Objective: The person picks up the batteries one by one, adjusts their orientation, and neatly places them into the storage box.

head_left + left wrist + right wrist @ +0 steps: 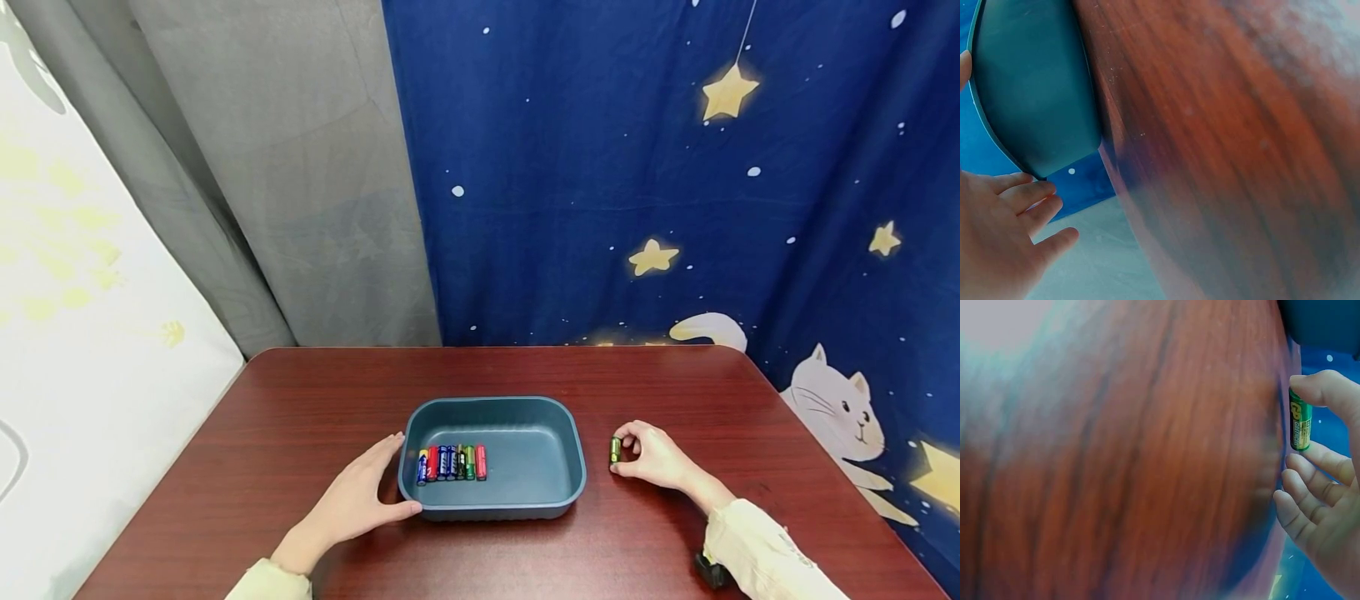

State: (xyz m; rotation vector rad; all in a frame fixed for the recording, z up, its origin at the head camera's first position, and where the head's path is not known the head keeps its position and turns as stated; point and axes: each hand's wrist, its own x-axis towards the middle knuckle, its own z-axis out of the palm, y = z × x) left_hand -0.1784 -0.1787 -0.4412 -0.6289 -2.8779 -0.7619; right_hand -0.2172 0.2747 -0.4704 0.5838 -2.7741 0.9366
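Note:
My right hand [657,457] pinches a green battery [1300,420] end to end between thumb and forefinger, right of the blue-grey plastic basin [534,507]. In the right wrist view the battery shows a GP label, and the other fingers are loosely bent below it. A row of batteries [452,462] in blue, red, black and green lies side by side in the left half of the basin. Its right end is a red battery [481,462]. At the basin's left side, my left hand [352,498] has fingers and thumb spread against the rim; the left wrist view shows straight fingers beside the wall.
The basin stands on a dark red wooden table [315,392]. Behind the far edge hang a grey curtain [315,208] and a blue curtain [555,167] with stars. A small black object [711,572] is by the right sleeve.

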